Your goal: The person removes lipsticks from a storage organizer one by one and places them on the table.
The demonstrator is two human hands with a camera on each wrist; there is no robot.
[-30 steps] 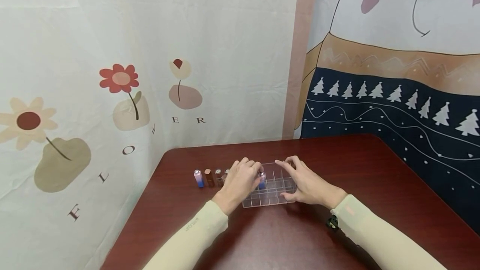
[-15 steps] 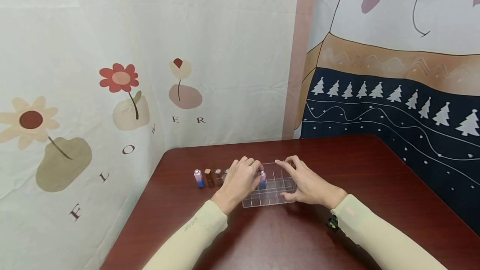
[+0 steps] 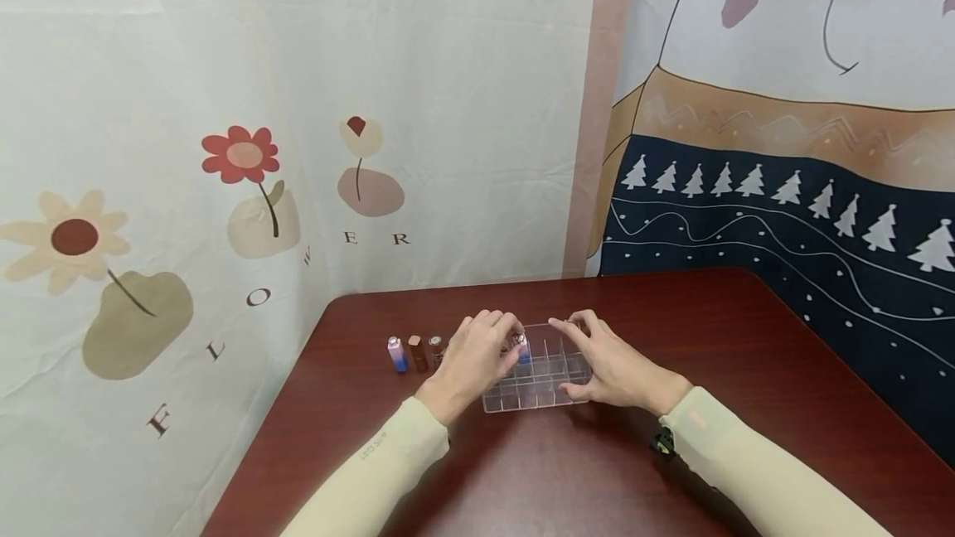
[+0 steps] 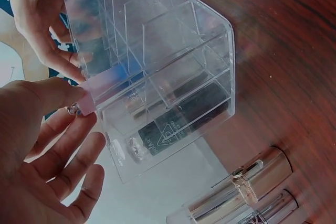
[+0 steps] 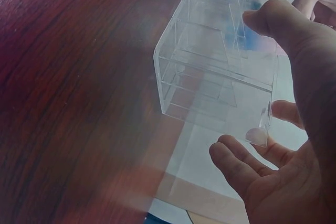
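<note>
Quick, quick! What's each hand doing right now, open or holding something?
Left hand: closed, pinching the pink-and-blue tube.
Right hand: holding the end of the clear box.

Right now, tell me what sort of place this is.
Probably an indoor tabletop workspace: a glossy reddish-brown wood-grain table, with a white flower-printed cloth hanging and a navy tree-printed cloth hanging beyond it.

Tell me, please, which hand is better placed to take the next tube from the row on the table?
Probably the left hand: it is beside the row of tubes, though it must first release the pink-and-blue tube in the clear organizer. The right hand grips the organizer's right end, farther away.
</note>
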